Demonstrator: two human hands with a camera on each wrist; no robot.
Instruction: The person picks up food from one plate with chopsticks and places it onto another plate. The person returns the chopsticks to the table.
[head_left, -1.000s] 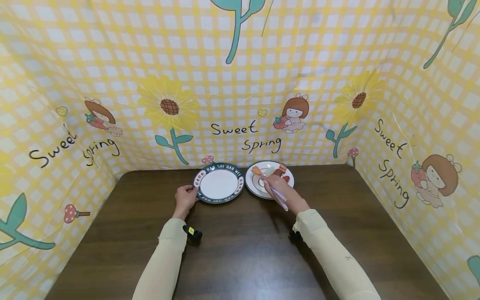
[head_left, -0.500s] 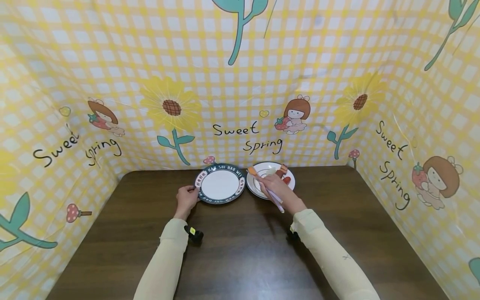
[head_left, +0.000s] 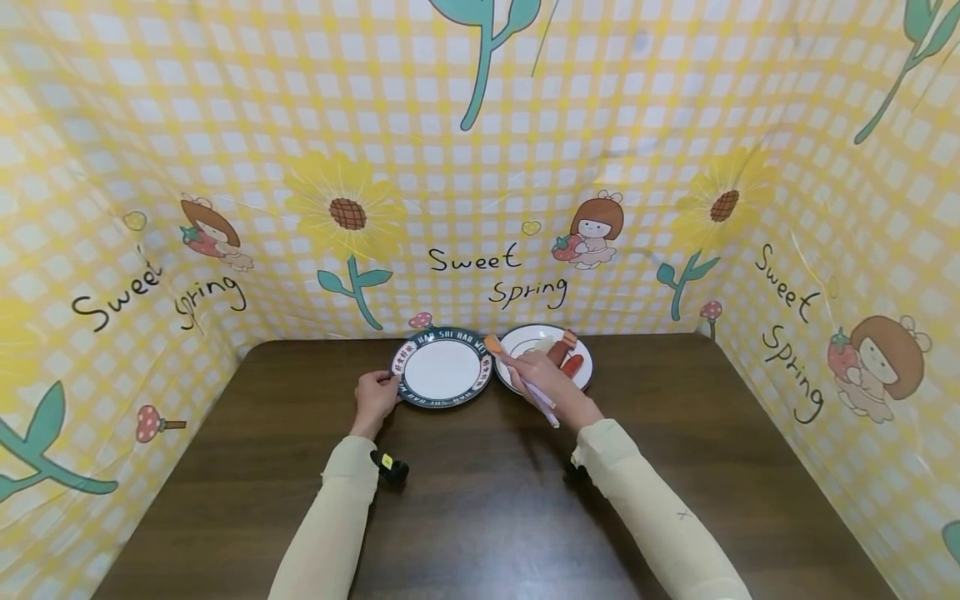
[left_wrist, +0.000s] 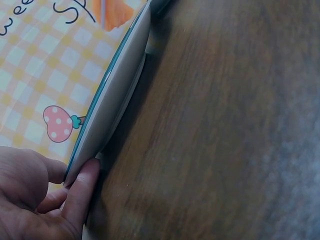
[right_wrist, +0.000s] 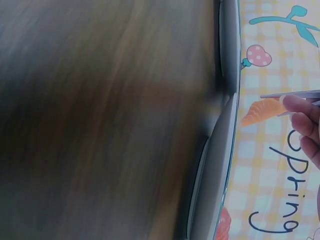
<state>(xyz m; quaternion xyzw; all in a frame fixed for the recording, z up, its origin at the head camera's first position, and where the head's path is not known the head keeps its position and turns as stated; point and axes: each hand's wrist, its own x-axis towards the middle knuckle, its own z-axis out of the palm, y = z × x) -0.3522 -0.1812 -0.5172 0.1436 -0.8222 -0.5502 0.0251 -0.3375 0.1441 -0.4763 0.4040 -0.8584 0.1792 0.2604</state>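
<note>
Passable over the table (head_left: 465,517) between the sleeves (head_left: 322,508), and down onto the middle of the patterned plate (head_left: 441,369). Barred close behind both plates by the cloth (head_left: 465,200). Blocked over the food plate (head_left: 519,336) by the right hand (head_left: 545,377) and chopsticks (head_left: 542,395), at the patterned one's rim by the left hand (head_left: 377,397).

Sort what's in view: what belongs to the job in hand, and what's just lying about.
Part of the job:
left hand, holding the green-rimmed plate by its edge
right hand, holding the chopsticks
orange food piece, gripped by the chopsticks
white plate
probably the other food pieces on it

Just there:
patterned cloth behind
wooden table, only a support
black device at the left wrist
</note>
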